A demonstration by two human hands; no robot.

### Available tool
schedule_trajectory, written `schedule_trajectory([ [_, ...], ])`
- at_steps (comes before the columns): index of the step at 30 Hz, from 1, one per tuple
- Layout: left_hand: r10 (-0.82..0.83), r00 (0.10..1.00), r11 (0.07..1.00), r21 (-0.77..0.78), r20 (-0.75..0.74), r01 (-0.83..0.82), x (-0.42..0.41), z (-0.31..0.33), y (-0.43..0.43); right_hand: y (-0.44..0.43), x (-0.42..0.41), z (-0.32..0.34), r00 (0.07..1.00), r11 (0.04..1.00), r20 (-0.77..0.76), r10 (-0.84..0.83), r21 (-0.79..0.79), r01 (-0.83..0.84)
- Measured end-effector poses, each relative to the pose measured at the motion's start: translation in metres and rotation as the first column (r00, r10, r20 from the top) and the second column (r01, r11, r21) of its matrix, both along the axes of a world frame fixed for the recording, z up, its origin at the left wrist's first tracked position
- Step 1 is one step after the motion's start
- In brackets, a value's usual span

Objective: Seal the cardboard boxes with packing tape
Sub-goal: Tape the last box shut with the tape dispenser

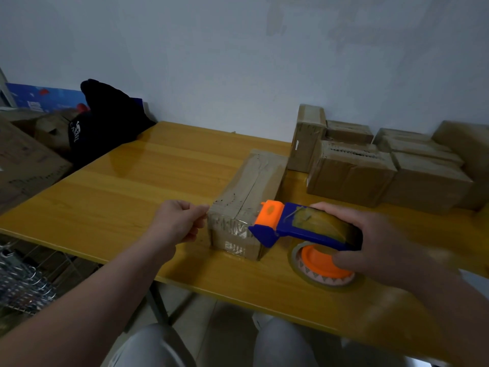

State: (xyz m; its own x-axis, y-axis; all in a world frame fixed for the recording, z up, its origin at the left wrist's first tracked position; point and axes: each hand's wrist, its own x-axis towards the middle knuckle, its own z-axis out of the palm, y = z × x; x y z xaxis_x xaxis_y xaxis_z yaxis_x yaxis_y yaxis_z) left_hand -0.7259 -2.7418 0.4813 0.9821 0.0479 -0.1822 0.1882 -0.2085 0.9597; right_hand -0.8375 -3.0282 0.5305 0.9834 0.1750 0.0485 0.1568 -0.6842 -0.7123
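The yellow table (132, 192) runs out of view to the right. Stacked boxes (370, 168) sit far right, and one cardboard box (251, 186) lies mid-table. At its near end, the blurred right hand (383, 234) grips the tape dispenser (299, 226), partly hiding a tape roll (322, 271). The left hand (180, 221) has curled fingers meeting the thumb, and I cannot tell whether they pinch tape.

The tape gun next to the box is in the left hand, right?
No. The head view shows the tape gun in the right hand, next to the box. The left hand is by the box's near corner.
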Motion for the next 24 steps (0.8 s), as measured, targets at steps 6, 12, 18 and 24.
schedule_trajectory([
  [6, -0.058, 0.998, 0.996, 0.067, -0.025, 0.059, 0.0, 0.002, 0.001, -0.001, 0.0, -0.009, 1.0, 0.998, -0.01, -0.002, 0.064, 0.002],
  [12, -0.119, 0.984, 0.971, 0.193, -0.134, 0.143, -0.005, -0.002, 0.003, 0.0, -0.002, -0.011, 0.999, 0.997, -0.015, -0.033, 0.064, 0.034],
  [18, 0.036, 0.984, 0.997, -0.07, 0.174, -0.024, -0.016, 0.008, -0.007, 0.0, -0.003, -0.015, 0.999, 0.997, -0.006, -0.045, 0.062, 0.045],
  [24, -0.163, 0.968, 0.978, 0.162, 0.19, 0.133, -0.032, -0.003, -0.01, 0.002, -0.002, -0.017, 0.999, 0.998, -0.004, -0.054, 0.038, 0.054],
])
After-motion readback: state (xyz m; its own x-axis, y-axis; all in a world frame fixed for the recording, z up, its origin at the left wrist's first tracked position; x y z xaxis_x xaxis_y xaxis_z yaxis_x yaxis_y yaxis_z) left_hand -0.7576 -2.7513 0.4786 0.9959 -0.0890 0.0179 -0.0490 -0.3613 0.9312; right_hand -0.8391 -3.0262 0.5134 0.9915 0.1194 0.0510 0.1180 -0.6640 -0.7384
